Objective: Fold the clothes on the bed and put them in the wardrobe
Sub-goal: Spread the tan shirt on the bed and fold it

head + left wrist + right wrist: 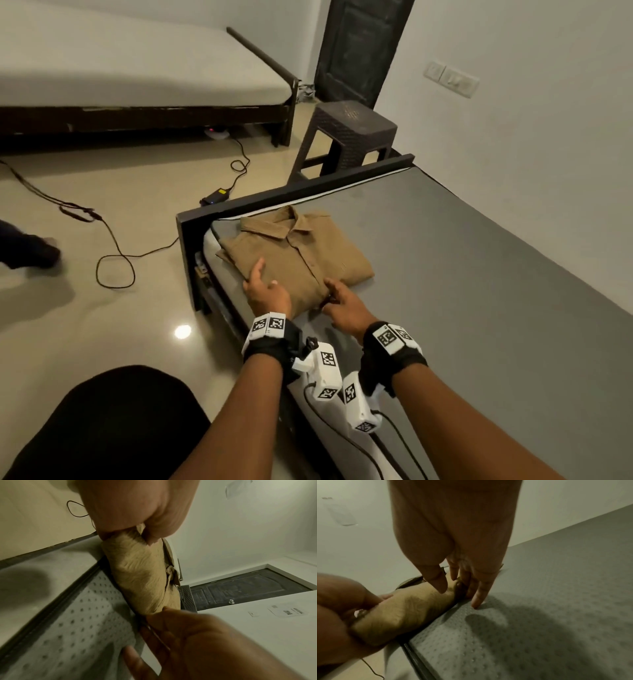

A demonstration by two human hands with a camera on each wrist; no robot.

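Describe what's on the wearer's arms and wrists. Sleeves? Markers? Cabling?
No sleeves: both forearms are bare. The left hand and right hand wear no gloves. Each wrist has a black strap carrying white blocks printed with black-and-white square tags. A white camera pod, also tagged, hangs under each wrist, with a black cable trailing back.

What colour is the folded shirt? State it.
Tan brown, plain; the shirt shows best in the head view.

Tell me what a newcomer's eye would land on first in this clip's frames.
A folded tan shirt lies collar-up at the foot corner of the grey bed. The left hand and right hand both grip its near edge. Black cables trail over the glossy floor beside a dark stool.
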